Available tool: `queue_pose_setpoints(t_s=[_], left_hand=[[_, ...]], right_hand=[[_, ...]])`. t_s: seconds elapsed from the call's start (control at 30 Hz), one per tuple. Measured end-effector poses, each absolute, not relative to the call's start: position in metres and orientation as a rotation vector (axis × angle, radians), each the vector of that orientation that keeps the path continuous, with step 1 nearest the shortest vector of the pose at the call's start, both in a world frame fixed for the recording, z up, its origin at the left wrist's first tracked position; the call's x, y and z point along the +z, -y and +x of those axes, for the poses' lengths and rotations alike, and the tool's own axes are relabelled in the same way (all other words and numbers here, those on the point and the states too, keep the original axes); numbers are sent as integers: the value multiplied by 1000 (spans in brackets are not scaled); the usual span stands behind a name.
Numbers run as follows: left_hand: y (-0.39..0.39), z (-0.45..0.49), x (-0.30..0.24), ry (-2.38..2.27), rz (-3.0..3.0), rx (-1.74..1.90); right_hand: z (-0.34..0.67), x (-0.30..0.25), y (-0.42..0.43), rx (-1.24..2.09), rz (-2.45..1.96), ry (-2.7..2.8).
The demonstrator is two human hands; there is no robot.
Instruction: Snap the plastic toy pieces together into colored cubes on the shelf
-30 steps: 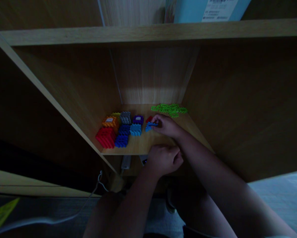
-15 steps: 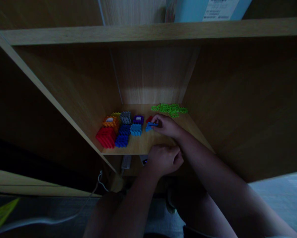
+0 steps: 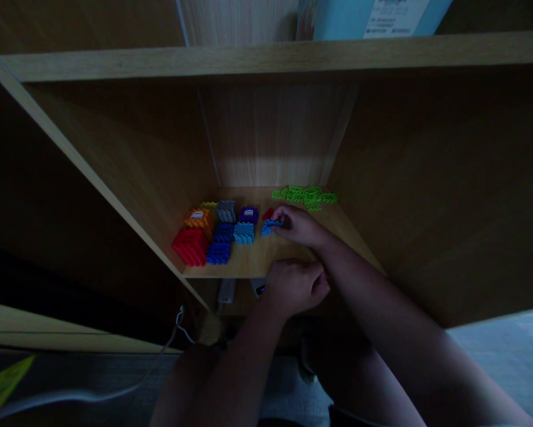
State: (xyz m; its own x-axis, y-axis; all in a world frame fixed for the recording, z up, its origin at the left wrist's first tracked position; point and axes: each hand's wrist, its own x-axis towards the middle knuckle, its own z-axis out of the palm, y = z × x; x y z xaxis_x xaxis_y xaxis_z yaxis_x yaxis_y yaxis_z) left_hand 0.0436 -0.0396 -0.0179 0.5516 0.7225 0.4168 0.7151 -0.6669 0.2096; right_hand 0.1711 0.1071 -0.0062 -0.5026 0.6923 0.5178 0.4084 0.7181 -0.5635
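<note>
My right hand (image 3: pixel 300 226) reaches onto the shelf and pinches a small blue interlocking plastic piece (image 3: pixel 274 223) between thumb and fingers. More blue shows just below it; whether that is a separate piece I cannot tell. A red piece (image 3: pixel 267 213) lies right behind. Curled into a fist, my left hand (image 3: pixel 295 286) is at the shelf's front edge, close to my right forearm, with nothing visible in it. Left of the pinched piece stand a light blue stack (image 3: pixel 244 233) and a purple stack (image 3: pixel 248 214) of similar notched pieces. Loose bright green pieces (image 3: pixel 304 196) lie behind my right hand.
At the left are red (image 3: pixel 190 247), orange (image 3: pixel 199 219), grey (image 3: pixel 226 211) and dark blue stacks (image 3: pixel 219 253). Side walls and an upper shelf board (image 3: pixel 266 61) enclose the space. A light blue box (image 3: pixel 342 21) sits above. A pale cable (image 3: pixel 173 332) hangs at lower left.
</note>
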Motion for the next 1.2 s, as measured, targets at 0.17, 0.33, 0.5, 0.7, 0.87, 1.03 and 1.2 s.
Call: queue_pose_setpoints(t_s=[0.17,0.33,0.5,0.7,0.87,1.03,1.2], left_hand=[[40,43,-19,-1265,2747,765],[40,43,-17,-1267,2736,726],[41,44,-14,-1284,2733,703],[40,44,-15,-1280,2739,725],[40,44,-18,-1279,2744,741],[40,43,-18,-1265,2739,764],[39,43,-18,-1264,2732,740]], right_hand=[[170,-6,-106,451,-848,2162],[173,-4,-108,334,-946,2035],[186,-7,-116,259,-1139,1861],[191,-14,-118,407,-1204,2045],[192,-17,-117,523,-1081,2149],[192,-17,-115,611,-975,2155],[187,-16,-113,598,-936,2149]])
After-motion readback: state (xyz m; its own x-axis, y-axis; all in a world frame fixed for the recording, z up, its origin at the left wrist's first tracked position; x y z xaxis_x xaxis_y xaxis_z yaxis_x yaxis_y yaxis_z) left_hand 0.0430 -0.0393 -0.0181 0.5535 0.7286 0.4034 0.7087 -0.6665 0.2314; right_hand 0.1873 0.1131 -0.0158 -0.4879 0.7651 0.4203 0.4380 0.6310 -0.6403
